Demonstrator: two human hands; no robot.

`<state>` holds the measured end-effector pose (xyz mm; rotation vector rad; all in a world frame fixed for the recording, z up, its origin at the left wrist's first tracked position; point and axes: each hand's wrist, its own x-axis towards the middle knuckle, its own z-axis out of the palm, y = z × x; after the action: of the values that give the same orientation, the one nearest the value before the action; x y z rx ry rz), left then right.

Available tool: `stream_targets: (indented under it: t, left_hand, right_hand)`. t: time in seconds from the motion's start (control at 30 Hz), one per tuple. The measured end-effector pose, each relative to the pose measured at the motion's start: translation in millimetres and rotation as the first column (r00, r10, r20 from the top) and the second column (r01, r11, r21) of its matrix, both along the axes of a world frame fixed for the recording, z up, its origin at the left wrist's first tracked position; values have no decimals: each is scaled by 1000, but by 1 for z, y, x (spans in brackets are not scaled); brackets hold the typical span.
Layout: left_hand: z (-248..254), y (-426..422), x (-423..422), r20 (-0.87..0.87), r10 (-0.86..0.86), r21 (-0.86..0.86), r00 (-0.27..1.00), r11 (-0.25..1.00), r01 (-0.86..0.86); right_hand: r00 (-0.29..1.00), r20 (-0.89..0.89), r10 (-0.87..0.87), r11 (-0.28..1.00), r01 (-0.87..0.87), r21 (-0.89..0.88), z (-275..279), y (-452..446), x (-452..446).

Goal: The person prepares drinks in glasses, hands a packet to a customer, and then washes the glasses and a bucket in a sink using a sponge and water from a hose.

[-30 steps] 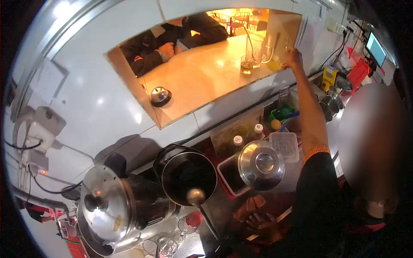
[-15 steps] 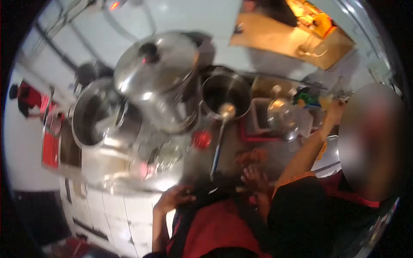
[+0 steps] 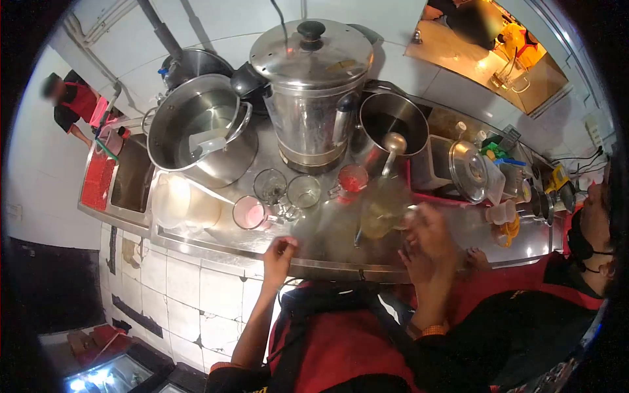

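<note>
My left hand (image 3: 280, 254) hovers at the counter's front edge, fingers curled in and holding nothing that I can see. Just beyond it stands a glass mug with pink contents (image 3: 249, 213). My right hand (image 3: 407, 257) appears open, fingers spread, partly hidden behind a co-worker's forearm. In front of it, the co-worker's hand (image 3: 429, 229) holds a blurred clear vessel (image 3: 380, 211), perhaps a jug, over the counter. A ladle (image 3: 394, 144) leans in the steel pot (image 3: 419, 118) behind. A red-filled glass mug (image 3: 352, 178) and two clear mugs (image 3: 303, 191) stand nearby.
A large steel urn (image 3: 311, 98) stands at the back, beside a big pot of clear liquid (image 3: 157, 144). Whitish containers (image 3: 187, 203) are at left. On the right are a glass lid (image 3: 468, 171), small cups and a co-worker (image 3: 524, 308) close against my side.
The view has shifted and sharpened. The co-worker's arm has swung from the right-hand containers to in front of me, now with the clear vessel. My left hand remains by the counter edge.
</note>
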<state>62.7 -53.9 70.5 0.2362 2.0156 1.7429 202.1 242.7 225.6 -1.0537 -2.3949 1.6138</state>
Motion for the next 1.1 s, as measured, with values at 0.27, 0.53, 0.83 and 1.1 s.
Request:
stream_targets:
  t: [0.27,0.53,0.83,1.1]
  left_hand:
    - [-34,1,-14,-355,252,-34,900,959,-282]
    - [-32,6,-15,-200,80,-76,977,992,-97]
    - [-35,-6,-15,-333,-182,-93,925,983,160]
    - [-48,-8,-20,-397,-208,-96,894,978,185]
  right_hand:
    - [981,57,188,977,-180,-117,-114,-77,-12]
    - [985,-166,44,945,-95,-312,-162,-115,-9]
    - [920,-370,125,620,-364,-695,-175,-151,-53]
    - [784,-336,522,750,-610,-258,-211,-170,-77]
